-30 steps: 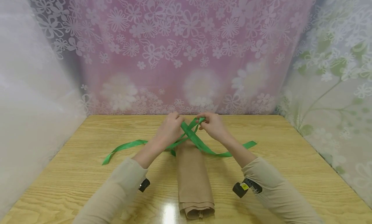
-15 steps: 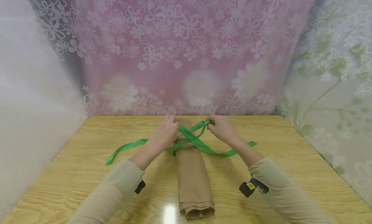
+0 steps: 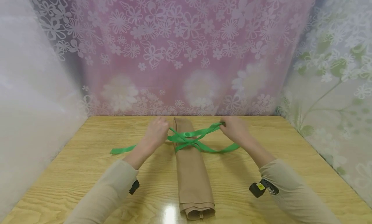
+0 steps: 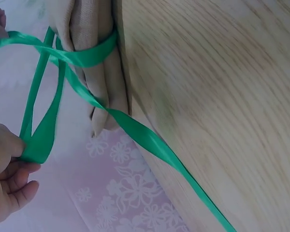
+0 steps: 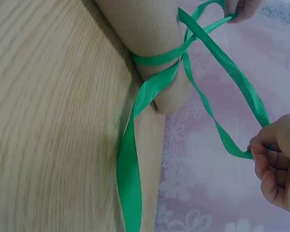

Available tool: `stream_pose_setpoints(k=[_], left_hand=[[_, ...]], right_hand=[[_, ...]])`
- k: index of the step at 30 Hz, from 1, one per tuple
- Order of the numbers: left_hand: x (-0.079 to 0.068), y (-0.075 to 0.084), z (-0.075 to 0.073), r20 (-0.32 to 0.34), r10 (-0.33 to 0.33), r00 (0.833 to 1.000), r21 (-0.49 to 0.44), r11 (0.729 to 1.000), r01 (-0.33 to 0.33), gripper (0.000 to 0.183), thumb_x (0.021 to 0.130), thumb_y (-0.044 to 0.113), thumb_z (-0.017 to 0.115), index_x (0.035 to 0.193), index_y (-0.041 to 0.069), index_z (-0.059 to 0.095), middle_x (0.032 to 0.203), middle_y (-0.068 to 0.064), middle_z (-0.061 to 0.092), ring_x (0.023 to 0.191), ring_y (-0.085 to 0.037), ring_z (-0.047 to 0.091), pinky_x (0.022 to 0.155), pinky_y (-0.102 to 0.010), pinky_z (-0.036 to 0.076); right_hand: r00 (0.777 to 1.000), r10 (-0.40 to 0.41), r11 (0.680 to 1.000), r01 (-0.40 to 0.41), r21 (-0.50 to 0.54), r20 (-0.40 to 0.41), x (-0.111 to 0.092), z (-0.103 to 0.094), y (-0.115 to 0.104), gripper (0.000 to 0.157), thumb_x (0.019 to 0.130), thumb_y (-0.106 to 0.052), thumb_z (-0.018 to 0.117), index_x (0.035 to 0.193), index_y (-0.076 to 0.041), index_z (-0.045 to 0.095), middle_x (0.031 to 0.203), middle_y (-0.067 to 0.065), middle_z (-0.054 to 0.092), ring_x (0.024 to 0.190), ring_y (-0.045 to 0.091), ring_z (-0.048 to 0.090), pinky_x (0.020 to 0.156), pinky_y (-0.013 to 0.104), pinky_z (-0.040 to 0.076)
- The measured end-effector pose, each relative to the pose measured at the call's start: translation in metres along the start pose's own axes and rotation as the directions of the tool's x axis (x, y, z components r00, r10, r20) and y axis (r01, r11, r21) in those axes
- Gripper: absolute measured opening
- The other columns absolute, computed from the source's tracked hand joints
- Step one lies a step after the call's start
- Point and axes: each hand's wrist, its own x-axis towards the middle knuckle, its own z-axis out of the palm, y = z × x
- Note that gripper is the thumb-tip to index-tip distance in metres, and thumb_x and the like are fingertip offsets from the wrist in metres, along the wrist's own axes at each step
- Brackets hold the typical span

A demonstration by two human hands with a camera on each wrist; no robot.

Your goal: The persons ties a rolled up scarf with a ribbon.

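Observation:
A rolled brown cloth (image 3: 193, 182) lies lengthwise on the table, pointing away from me. Round its far part runs a green ribbon (image 3: 226, 149), crossed over itself on top. My left hand (image 3: 155, 130) pinches one ribbon loop left of the roll; the left wrist view shows that hand (image 4: 9, 179) with the folded ribbon (image 4: 41, 147) between thumb and fingers. On the other side my right hand (image 3: 235, 128) pinches a second loop, seen close in the right wrist view, where its fingers (image 5: 266, 169) curl at the ribbon. Two loose tails trail outward, one to each side.
The wooden table (image 3: 87, 178) ends at a pink floral curtain (image 3: 189, 56) behind the roll. Pale sheets (image 3: 334, 104) hang at both sides. Each wrist carries a black strapped camera (image 3: 257, 189).
Both hands have moved apart, left hand leftward and right hand rightward, each with its loop. The ribbon crossing has drawn lower and closer onto the roll, and the left tail has shortened.

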Motion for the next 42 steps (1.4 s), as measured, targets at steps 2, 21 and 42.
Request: stream_pose_setpoints(k=[2,21,42], left_hand=[[-0.001,-0.004,0.0,-0.011,-0.011,1.0,0.019,1.0,0.011,0.01,0.068,-0.013,0.067,0.071,-0.004,0.066,0.069,-0.012,0.062,0.063,-0.019,0.055,0.058,-0.023,0.047],[-0.021,-0.046,0.0,-0.08,-0.148,0.986,-0.025,0.989,0.146,0.046,0.066,-0.023,0.048,0.048,0.013,0.025,0.046,0.004,0.018,0.042,-0.008,0.017,0.04,-0.017,0.016],[-0.036,-0.083,-0.02,0.021,-0.312,0.95,0.019,0.95,0.312,0.035,0.072,-0.014,0.051,0.047,0.007,0.04,0.045,0.002,0.026,0.043,-0.01,0.02,0.038,-0.021,0.018]], right_hand=[[1.0,0.01,0.999,-0.01,-0.039,0.003,-0.002,-0.003,0.003,0.016,0.085,-0.004,0.056,0.093,0.003,0.068,0.066,0.003,0.06,0.044,0.011,0.036,0.04,0.021,0.026],[0.995,0.022,0.976,-0.043,-0.214,-0.098,-0.014,-0.012,0.04,0.018,0.083,-0.004,0.059,0.098,0.003,0.067,0.055,0.004,0.056,0.036,0.009,0.026,0.035,0.02,0.02],[0.97,-0.049,0.95,-0.029,-0.31,-0.24,-0.022,-0.031,0.071,0.017,0.077,0.003,0.057,0.089,0.005,0.068,0.071,0.018,0.065,0.038,0.015,0.036,0.033,0.026,0.027]])
